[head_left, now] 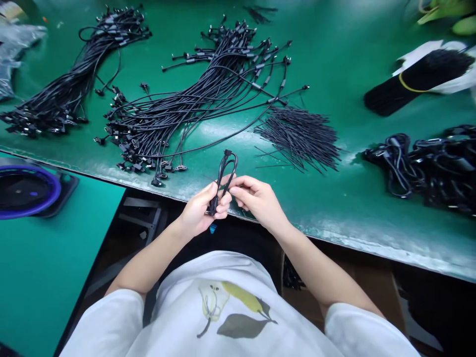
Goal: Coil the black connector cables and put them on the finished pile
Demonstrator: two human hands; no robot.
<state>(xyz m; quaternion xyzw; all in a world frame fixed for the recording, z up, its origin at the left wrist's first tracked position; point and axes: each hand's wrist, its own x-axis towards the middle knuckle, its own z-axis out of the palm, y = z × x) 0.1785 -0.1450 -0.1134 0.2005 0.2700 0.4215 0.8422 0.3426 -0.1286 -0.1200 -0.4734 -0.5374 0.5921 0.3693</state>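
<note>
A black cable, folded into a small loop with a dark connector at its top, is held upright at the table's front edge. My left hand is closed around its lower part. Thumb and fingers of my right hand are pinched together right beside the loop; whatever lies between them is too small to make out. Beyond my hands a large spread of straight black cables with connectors at both ends lies on the green table. To its right is a heap of thin black ties.
Another bunch of black cables lies at the far left, near clear plastic bags. On the right are a thick black bundle with a yellow band and a pile of coiled cables. A blue-rimmed round object sits lower left.
</note>
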